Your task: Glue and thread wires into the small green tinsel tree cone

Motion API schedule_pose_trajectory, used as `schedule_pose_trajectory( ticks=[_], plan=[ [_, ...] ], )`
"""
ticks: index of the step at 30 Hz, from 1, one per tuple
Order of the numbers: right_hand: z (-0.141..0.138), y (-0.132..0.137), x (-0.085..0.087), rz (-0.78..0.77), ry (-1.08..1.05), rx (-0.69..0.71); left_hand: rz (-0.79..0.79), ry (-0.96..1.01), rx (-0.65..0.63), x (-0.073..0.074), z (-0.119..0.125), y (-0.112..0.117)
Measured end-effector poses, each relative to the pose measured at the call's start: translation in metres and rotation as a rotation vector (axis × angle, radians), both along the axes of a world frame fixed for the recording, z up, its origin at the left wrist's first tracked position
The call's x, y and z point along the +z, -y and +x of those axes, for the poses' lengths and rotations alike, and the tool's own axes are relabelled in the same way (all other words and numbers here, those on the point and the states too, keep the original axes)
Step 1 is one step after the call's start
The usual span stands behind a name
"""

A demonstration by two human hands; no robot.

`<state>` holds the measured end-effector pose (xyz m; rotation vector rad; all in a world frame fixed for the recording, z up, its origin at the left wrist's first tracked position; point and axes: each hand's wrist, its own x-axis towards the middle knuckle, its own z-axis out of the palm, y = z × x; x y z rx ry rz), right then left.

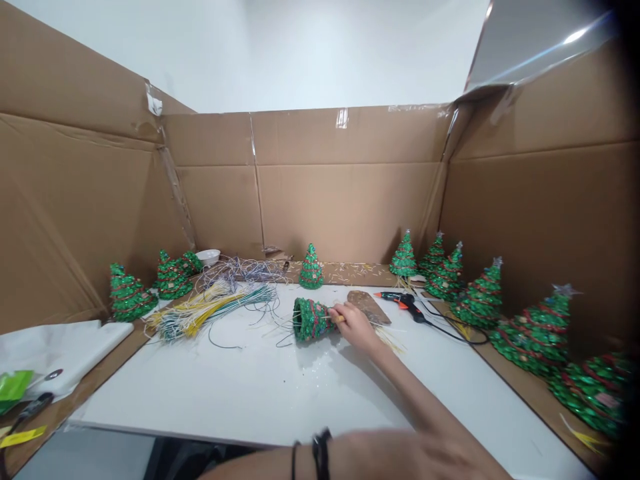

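Note:
A green artificial Christmas tree (pixel 313 320) with red trim lies on its side on the white table, its hollow base facing left. Thin wires stick out of the base. My right hand (pixel 355 327) is closed at the tree's side around a small thin tool (pixel 339 319) with a yellowish handle; its tip is hard to make out against the tree. Across the bottom edge stretches my left forearm, with black bands on the wrist. My left hand (pixel 430 453) is blurred and partly cut off, so its fingers do not show.
A bundle of yellow, white and green wires (pixel 215 310) lies at left. Beyond my right hand are a brown board (pixel 367 303) and a corded glue gun (pixel 413 308). Several finished trees (pixel 480 293) line the right side. Cardboard walls (pixel 350 193) enclose the table.

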<state>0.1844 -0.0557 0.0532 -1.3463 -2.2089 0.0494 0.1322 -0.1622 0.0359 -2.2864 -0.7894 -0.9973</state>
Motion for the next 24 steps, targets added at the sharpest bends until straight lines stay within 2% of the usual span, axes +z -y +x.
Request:
schedule_pose_trajectory(
  ticks=[2, 3, 4, 5, 6, 9, 13, 16, 18, 20, 24],
  plan=[
    [-0.001, -0.001, -0.001, -0.020, 0.007, -0.062, -0.101, 0.033, -0.303, 0.012, -0.029, -0.023],
    [-0.002, -0.001, -0.001, -0.025, 0.000, -0.071, -0.188, 0.111, -0.439, 0.017, -0.047, -0.036],
    [-0.002, -0.001, -0.001, -0.024, -0.012, -0.068, -0.286, 0.225, -0.523, 0.021, -0.066, -0.049],
    [-0.002, -0.002, -0.002, -0.016, -0.029, -0.058, -0.381, 0.352, -0.542, 0.022, -0.084, -0.060],
    [-0.003, -0.002, -0.002, -0.002, -0.045, -0.046, -0.455, 0.508, -0.467, 0.021, -0.100, -0.071],
    [-0.002, -0.001, 0.000, 0.060, -0.058, 0.003, -0.596, 0.665, -0.348, 0.008, -0.130, -0.092],
    [0.000, 0.002, 0.003, 0.155, -0.023, 0.095, -0.712, 0.984, -0.188, -0.015, -0.130, -0.101],
    [0.001, 0.004, 0.004, 0.212, 0.030, 0.116, -0.778, 1.202, -0.121, -0.020, -0.123, -0.105],
    [0.000, 0.005, 0.003, 0.239, 0.068, 0.115, -0.855, 1.238, -0.070, -0.019, -0.122, -0.108],
    [-0.002, 0.005, 0.002, 0.260, 0.098, 0.114, -0.927, 1.195, -0.024, -0.018, -0.124, -0.112],
    [-0.007, 0.006, -0.002, 0.290, 0.135, 0.107, -0.909, 1.084, -0.030, -0.020, -0.130, -0.120]
  ],
)
